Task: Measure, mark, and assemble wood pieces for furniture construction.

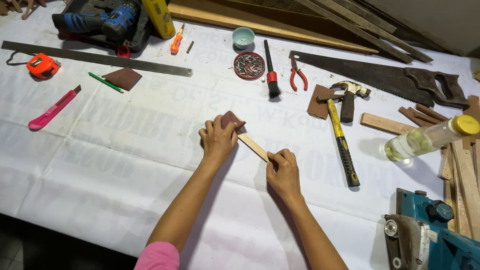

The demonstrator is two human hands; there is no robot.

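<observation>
Clearly my left hand (218,137) is curled tight over a folded piece of brown sandpaper (231,119), pressing it onto the far end of a thin wooden strip (252,145), while my right hand (283,170) pinches the near end shut between thumb and fingers, I judge to pin the strip flat on the white printed sheet (125,150) so it cannot slide. Just beyond my left fingertips stand a round red tin of screws (249,65) and a black brush (270,70). Off past my right knuckles lie a yellow-handled hammer (341,135) and a clear bottle with a yellow cap (430,137), tipped on its side. Faint grey lettering shows through the sheet under both wrists.
</observation>
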